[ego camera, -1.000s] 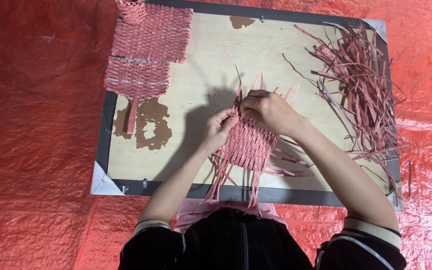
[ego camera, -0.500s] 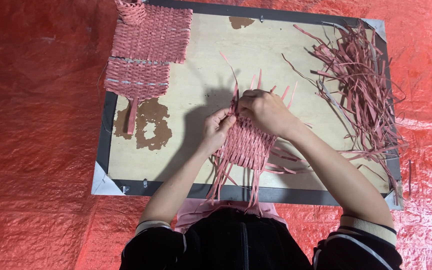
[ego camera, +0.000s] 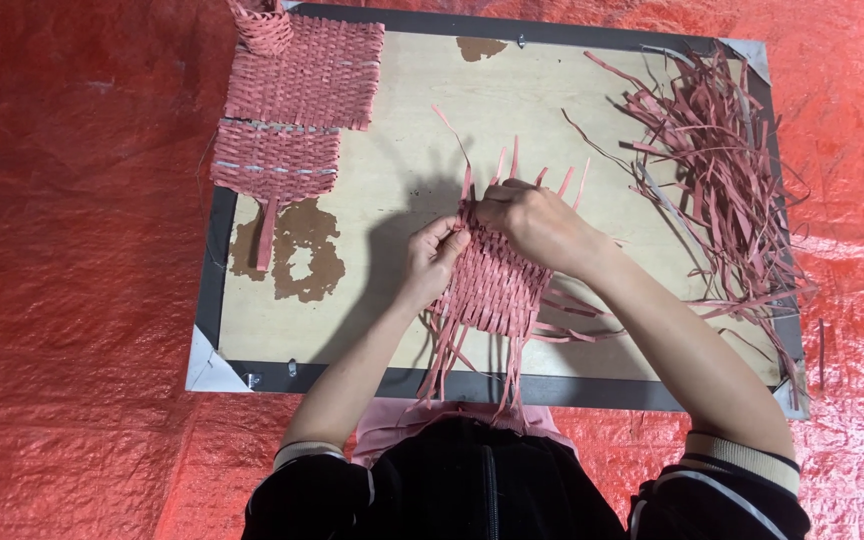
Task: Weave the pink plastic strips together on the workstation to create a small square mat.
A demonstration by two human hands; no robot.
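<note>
Pink woven mat mid-weave: my left hand and right hand pinch its top strips; next tuck needs tight pull.

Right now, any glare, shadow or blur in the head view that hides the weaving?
Head view: sharp overall, no visible motion blur on the left hand or right hand; a soft shadow falls on the wooden board left of the hands, not over the woven pink mat; the crinkled red tarp shows mild sheen, no blown-out glare.
</note>
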